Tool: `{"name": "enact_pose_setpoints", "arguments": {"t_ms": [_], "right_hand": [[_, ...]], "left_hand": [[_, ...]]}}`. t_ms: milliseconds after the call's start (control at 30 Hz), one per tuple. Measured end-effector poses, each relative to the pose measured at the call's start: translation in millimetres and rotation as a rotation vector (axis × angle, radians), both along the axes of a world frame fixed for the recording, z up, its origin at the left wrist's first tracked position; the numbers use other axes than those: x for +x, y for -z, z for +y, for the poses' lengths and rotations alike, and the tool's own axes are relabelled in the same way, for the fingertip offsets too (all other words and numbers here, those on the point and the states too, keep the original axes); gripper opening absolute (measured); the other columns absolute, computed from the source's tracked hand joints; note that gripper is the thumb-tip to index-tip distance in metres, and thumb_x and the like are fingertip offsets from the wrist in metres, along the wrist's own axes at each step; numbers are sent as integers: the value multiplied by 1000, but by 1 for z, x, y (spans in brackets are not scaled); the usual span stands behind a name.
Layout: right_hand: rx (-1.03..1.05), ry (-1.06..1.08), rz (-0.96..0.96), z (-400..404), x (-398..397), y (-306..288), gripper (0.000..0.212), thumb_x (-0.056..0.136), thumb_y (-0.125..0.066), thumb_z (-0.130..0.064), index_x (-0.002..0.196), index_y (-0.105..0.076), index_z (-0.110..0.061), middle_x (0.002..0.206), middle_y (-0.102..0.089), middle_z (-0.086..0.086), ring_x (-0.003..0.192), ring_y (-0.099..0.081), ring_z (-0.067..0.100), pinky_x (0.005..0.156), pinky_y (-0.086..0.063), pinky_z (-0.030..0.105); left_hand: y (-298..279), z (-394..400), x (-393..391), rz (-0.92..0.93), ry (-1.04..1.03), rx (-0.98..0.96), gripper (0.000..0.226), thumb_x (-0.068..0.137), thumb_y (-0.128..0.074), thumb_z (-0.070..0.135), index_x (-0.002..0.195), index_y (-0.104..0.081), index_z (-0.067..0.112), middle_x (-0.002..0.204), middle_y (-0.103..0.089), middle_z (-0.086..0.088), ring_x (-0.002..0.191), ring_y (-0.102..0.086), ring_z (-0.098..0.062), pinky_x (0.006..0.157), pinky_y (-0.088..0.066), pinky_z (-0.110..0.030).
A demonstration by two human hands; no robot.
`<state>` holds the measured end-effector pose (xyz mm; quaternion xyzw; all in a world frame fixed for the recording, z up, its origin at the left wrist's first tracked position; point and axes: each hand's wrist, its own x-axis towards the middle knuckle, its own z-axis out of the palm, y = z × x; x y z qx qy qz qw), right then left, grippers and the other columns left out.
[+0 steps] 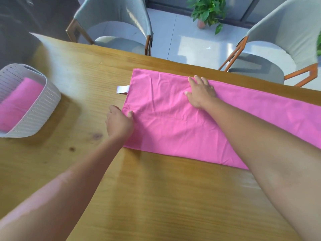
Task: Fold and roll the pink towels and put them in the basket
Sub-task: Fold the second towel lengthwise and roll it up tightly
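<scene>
While one pink towel (182, 119) lies flat as a long folded strip across the wooden table (156, 197), running from the middle of the view out toward three o'clock, the work looks to be at the point between folding and rolling. The strip seems already folded lengthwise, with soft creases across it, and its short end sits nearest the centre, where a small white tag (123, 89) sticks out toward nine o'clock.

At that short end the left hand (119, 123) has its fingers curled down over the edge of the cloth, thumb on top, apparently pinching the near corner; whether the fingertips are under the fabric cannot be seen. Up toward one o'clock from it, the right hand (200, 93) lies flat on the towel near its far long edge, fingers spread and straight, pressing or smoothing and gripping nothing.

Over at nine o'clock, well apart from the strip, stands the pale perforated basket (45, 105), and a second pink towel (19, 103) is already inside it, so part of the job appears done.

My reading is that the next move is to start the roll from this short end. That calls for both hands to take the end evenly, turn it over tightly and squarely, and keep the long edges lined up as the roll travels toward three o'clock. A loose or skewed first turn would likely give a cone-shaped roll that fits the basket poorly beside the other one.

Two grey chairs (112, 26) and a potted plant (208, 11) stand beyond the table around twelve o'clock.
</scene>
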<state>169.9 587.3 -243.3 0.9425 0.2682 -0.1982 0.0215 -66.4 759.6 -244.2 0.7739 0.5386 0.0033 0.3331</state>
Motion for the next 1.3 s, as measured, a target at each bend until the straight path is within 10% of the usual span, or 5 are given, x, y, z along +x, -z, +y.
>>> {"name": "enact_pose_setpoints", "arguments": {"t_ms": [600, 933, 1133, 1300], "right_hand": [[-30, 97, -19, -158, -64, -1, 64, 102, -45, -41, 158, -19, -24, 166, -11, 4, 152, -11, 28, 120, -25, 49], [-33, -10, -104, -198, -188, 2, 63, 99, -50, -43, 154, -33, -18, 163, -27, 5, 148, -26, 27, 116, -30, 49], [-199, -41, -136, -227, -190, -12, 58, 93, -48, -9, 150, -35, -13, 149, -42, 7, 135, -41, 28, 104, -41, 43], [-215, -69, -151, -229, -183, -15, 64, 78, -63, 2, 138, -44, -9, 133, -51, 7, 118, -52, 27, 94, -48, 39]], "left_hand": [[-5, 9, 11, 272, 262, -61, 72, 92, -50, 66, 117, -58, -2, 118, -60, -24, 108, -61, -43, 93, -52, -52], [-6, -25, -64, 83, 276, 34, 24, 89, -60, 28, 95, -45, 11, 87, -62, -15, 84, -63, -38, 63, -39, -40], [-20, -53, -74, -290, 443, 114, 57, 90, -52, 5, 139, -34, 27, 85, -61, 4, 63, -57, -16, 48, -34, -31], [-20, -89, -45, -81, 1001, 583, 46, 85, -54, 2, 130, -57, 7, 133, -51, -19, 115, -48, -41, 90, -48, -56]]}}
